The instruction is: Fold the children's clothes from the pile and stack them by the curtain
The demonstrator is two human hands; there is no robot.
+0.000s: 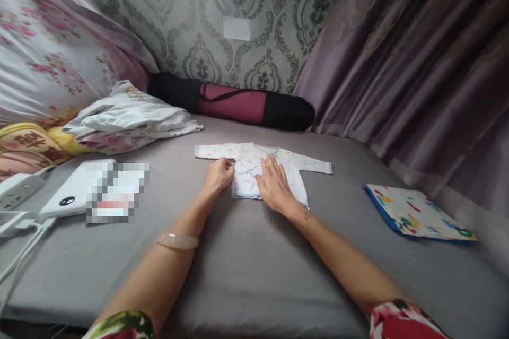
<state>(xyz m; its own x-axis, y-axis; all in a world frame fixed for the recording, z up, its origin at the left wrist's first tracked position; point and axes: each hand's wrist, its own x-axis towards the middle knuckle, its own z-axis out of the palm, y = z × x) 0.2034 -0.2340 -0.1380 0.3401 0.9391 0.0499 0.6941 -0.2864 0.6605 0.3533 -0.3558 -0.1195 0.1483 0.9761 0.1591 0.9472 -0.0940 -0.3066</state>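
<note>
A small white baby shirt (pixel 246 185) with pale blue trim lies spread on the grey bed sheet, its two sleeves stretched out to the sides. My right hand (pixel 275 184) rests flat on the front of the shirt, fingers extended. At the shirt's left side edge, just below the left sleeve, my left hand (pixel 221 174) is closed in a pinch on the fabric edge. A pale bangle (pixel 178 241) circles my left forearm.
To the right lies a folded cloth (pixel 417 211) with colourful prints. Left are a white power bank (pixel 79 190), a power strip (pixel 19 190) with cables, and crumpled clothes (pixel 131 116). A black and maroon long bag (pixel 234 103) lies against the wall; curtains (pixel 397 63) hang right.
</note>
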